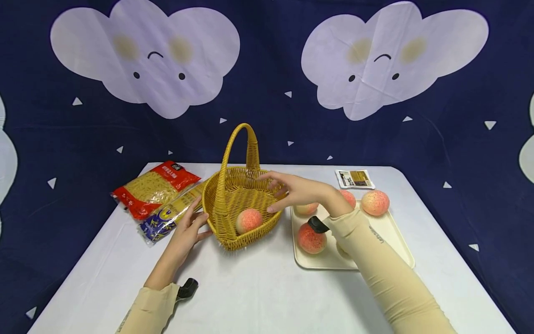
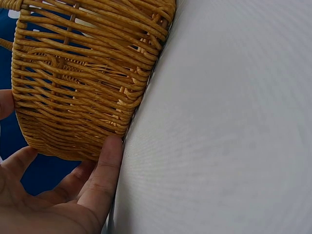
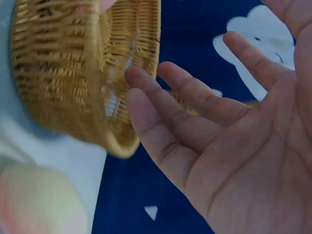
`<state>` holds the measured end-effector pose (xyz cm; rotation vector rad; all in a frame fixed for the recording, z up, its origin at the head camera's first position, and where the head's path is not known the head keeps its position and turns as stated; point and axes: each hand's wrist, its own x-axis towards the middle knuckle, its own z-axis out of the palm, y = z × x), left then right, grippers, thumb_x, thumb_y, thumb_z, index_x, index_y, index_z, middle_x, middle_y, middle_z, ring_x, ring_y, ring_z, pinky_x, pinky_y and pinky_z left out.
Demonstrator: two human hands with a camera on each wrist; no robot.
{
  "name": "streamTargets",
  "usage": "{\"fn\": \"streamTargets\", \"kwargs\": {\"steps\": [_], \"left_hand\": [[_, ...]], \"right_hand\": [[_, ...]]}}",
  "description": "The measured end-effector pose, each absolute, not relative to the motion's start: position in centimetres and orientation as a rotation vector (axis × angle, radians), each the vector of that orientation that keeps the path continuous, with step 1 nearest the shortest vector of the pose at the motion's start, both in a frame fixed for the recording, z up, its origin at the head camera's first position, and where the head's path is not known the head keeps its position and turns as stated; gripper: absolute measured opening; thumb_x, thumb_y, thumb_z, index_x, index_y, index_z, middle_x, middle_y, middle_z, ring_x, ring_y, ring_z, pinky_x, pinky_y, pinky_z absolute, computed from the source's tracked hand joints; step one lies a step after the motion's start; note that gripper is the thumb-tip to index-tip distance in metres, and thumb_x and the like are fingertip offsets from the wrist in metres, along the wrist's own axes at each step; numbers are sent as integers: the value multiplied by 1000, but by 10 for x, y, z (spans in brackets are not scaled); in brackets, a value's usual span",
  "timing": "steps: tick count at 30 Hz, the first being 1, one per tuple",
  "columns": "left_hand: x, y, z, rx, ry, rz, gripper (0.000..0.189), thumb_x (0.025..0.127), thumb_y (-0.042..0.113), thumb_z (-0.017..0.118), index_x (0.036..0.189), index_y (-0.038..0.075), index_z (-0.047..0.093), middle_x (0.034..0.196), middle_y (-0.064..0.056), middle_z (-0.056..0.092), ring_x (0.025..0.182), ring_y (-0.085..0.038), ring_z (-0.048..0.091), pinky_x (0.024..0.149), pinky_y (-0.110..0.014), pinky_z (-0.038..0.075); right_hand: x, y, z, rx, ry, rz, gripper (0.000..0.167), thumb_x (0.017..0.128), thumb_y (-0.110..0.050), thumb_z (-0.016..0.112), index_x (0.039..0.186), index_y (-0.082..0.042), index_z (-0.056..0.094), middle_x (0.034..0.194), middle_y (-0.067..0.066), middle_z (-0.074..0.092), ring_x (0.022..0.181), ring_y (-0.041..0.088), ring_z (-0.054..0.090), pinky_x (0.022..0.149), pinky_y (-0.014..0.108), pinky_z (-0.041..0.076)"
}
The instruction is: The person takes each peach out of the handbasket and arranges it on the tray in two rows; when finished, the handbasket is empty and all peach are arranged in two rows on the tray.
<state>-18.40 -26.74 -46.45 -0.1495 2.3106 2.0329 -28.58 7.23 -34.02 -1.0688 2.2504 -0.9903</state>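
A yellow wicker basket (image 1: 238, 197) with a tall arched handle stands mid-table in the head view. One pink and cream peach (image 1: 249, 220) lies inside it. My left hand (image 1: 187, 234) touches the basket's left side; in the left wrist view the fingertips of that hand (image 2: 73, 190) rest against the woven wall (image 2: 83, 87). Above the basket's right rim hovers my right hand (image 1: 294, 189), fingers spread and holding nothing. The right wrist view shows this hand's palm (image 3: 234, 141) empty beside the basket (image 3: 58, 73).
To the right a cream tray (image 1: 398, 239) bears several peaches, among them one (image 1: 312, 239) near its left edge; the right forearm partly covers it. A small white and brown packet (image 1: 354, 179) lies behind. Left of the basket are a red pasta bag (image 1: 154, 188) and a blue-yellow packet (image 1: 167, 218).
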Motion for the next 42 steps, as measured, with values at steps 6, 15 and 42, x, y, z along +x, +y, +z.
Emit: {"fn": "streamTargets", "kwargs": {"steps": [6,15,42], "left_hand": [[-184,-268,-465,-138,2315,2036,65,117,32,47,173,40,16,162,-24,37,147,-41,49,104,-38,64],[-182,-266,-463,-134,2311,2038,66,117,31,47,173,39,15,160,-24,38,146,-40,49,106,-41,63],[-183,-267,-466,-115,2317,2039,67,116,33,48,174,38,14,157,-24,39,144,-38,50,104,-39,64]], "right_hand": [[-292,41,-347,-1052,2202,-909,88,94,-28,85,165,-25,35,168,9,40,144,37,55,119,49,53],[-296,10,-356,-1066,2173,-684,94,92,-35,86,168,-25,32,164,13,46,146,35,50,114,44,52],[-311,-12,-364,-917,2151,-580,47,92,-27,83,135,-20,67,127,6,66,99,14,63,90,42,66]]}}
